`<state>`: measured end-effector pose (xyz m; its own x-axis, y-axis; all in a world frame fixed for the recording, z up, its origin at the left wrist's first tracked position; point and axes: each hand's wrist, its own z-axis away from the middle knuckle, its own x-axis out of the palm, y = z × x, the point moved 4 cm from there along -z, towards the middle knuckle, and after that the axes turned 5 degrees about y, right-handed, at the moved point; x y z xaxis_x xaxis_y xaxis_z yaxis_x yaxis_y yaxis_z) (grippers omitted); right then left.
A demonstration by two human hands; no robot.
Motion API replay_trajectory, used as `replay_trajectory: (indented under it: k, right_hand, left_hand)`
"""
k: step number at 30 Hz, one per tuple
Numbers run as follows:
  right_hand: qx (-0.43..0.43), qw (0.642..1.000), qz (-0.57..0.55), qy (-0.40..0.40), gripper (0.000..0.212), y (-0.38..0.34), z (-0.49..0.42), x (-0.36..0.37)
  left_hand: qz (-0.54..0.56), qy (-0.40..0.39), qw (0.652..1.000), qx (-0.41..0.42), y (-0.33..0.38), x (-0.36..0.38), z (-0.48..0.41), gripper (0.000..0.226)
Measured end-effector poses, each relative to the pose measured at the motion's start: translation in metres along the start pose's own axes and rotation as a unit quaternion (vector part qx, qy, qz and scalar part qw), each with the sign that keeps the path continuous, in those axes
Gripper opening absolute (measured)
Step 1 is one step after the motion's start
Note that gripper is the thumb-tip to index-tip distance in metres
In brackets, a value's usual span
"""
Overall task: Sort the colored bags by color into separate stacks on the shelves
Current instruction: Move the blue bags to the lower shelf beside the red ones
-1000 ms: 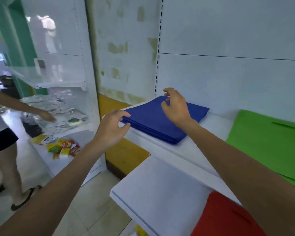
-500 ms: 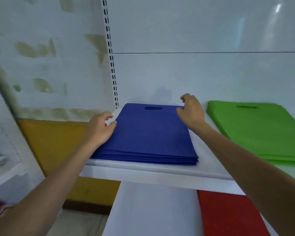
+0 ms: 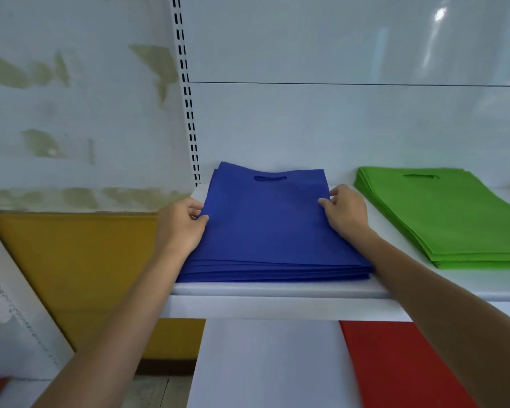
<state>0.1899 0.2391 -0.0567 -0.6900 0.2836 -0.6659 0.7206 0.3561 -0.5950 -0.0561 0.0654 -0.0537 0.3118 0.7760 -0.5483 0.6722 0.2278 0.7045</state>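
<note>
A stack of blue bags (image 3: 265, 225) lies flat on the upper white shelf (image 3: 277, 290), handle cut-out toward the back wall. My left hand (image 3: 180, 225) grips the stack's left edge, thumb on top and fingers curled under. My right hand (image 3: 346, 212) grips the right edge the same way. A stack of green bags (image 3: 454, 213) lies to the right on the same shelf, apart from the blue one. Red bags (image 3: 401, 366) lie on the lower shelf at the right.
The lower white shelf (image 3: 268, 363) juts out below. A slotted upright rail (image 3: 187, 92) runs up the back panel at the left of the blue stack. A yellow-painted wall band (image 3: 71, 260) sits left of the shelving.
The view has swung to face the shelf squarely. Both hands have slid along the blue stack's side edges and now grip them, squaring the stack.
</note>
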Motion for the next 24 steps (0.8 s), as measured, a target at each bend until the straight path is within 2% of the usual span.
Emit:
replay_trajectory:
  k: [6, 11, 14, 19, 24]
  right_hand:
    - [-0.058, 0.996, -0.017, 0.061, 0.013, -0.006, 0.004, -0.008]
    - [-0.091, 0.981, -0.129, 0.116, 0.015, -0.017, 0.008, -0.037]
    - [-0.113, 0.964, -0.174, 0.164, 0.025, -0.021, 0.012, -0.076]
    - [-0.172, 0.951, -0.107, 0.235, 0.032, 0.007, 0.019, -0.148]
    - [-0.144, 0.954, -0.005, 0.265, 0.032, 0.094, 0.041, -0.245]
  left_hand:
    - [-0.013, 0.043, 0.998, 0.052, 0.005, -0.006, 0.004, 0.010]
    - [-0.031, 0.058, 0.993, 0.103, 0.015, -0.013, 0.008, 0.007]
    - [-0.009, 0.062, 0.983, 0.171, 0.036, -0.017, 0.011, 0.007]
    - [0.046, 0.057, 0.970, 0.231, 0.101, -0.002, 0.033, 0.021]
    - [0.121, -0.018, 0.956, 0.267, 0.184, 0.057, 0.091, 0.022]
